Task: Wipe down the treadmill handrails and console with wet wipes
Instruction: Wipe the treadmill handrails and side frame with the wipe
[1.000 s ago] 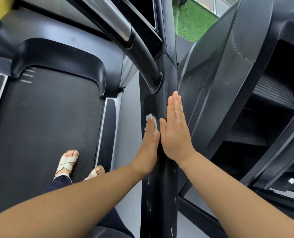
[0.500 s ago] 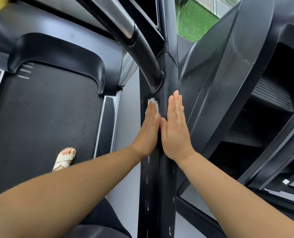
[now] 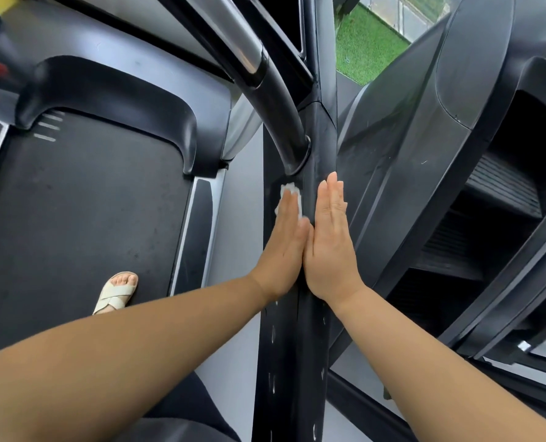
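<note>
A black treadmill handrail (image 3: 294, 362) runs up the middle of the view, with wet streaks on its near part. My left hand (image 3: 284, 247) lies flat on its left face, fingers straight, pressing a white wet wipe (image 3: 289, 189) against it. The wipe peeks out past the fingertips, just below where a curved black and silver bar (image 3: 265, 81) joins the rail. My right hand (image 3: 330, 244) lies flat on the rail's right face with straight fingers and holds nothing. The two hands sandwich the rail.
The dark treadmill belt (image 3: 83, 224) fills the left, with my sandalled foot (image 3: 117, 291) on it. A black motor cover (image 3: 112, 100) sits at the belt's far end. Another black machine (image 3: 440, 154) stands close on the right. Green turf (image 3: 364, 46) shows beyond.
My left hand slid the wipe up the rail toward the curved bar's joint. My right hand stayed almost in place. One foot has left the view.
</note>
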Demonstrator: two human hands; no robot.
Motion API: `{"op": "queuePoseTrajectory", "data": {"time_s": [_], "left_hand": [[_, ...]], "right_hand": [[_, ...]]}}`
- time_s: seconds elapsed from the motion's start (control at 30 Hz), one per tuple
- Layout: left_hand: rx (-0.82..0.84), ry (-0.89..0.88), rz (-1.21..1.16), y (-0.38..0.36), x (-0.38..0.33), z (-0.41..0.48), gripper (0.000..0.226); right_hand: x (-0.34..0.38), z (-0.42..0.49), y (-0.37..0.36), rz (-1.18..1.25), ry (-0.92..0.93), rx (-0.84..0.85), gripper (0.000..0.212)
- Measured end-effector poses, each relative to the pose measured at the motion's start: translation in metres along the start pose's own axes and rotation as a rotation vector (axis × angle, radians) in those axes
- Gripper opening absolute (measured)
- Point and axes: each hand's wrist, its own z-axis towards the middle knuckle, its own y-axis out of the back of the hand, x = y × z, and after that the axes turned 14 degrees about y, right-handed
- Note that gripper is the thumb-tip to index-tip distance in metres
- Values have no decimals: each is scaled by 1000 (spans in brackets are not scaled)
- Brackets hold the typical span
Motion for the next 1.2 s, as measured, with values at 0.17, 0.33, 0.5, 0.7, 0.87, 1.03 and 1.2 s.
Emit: {"op": "queuePoseTrajectory", "data": {"time_s": [0.17, 0.33, 0.5, 0.7, 0.87, 1.03, 1.2], "left_hand": [[55, 136, -34, 1, 30, -9, 91], [-36, 229, -99, 24, -1, 45, 111], [-5, 209, -124, -7, 35, 0, 84], [-30, 306, -192, 17, 33, 43, 133], [-47, 268, -214, 12, 30, 55, 118], [87, 364, -266, -14, 77, 9, 111], [-23, 331, -228, 18, 26, 54, 129]], "right_hand": [[12, 5, -2, -172, -126, 68, 60], [21, 4, -4, -133, -101, 37, 63], [24, 3, -9, -164, -149, -10, 67], [21, 4, -11, -204, -134, -16, 71], [23, 4, -11, -211, -135, -16, 71], [23, 3, -11, -208, -142, -22, 72], [23, 3, -11, -196, -147, -31, 69]]}}
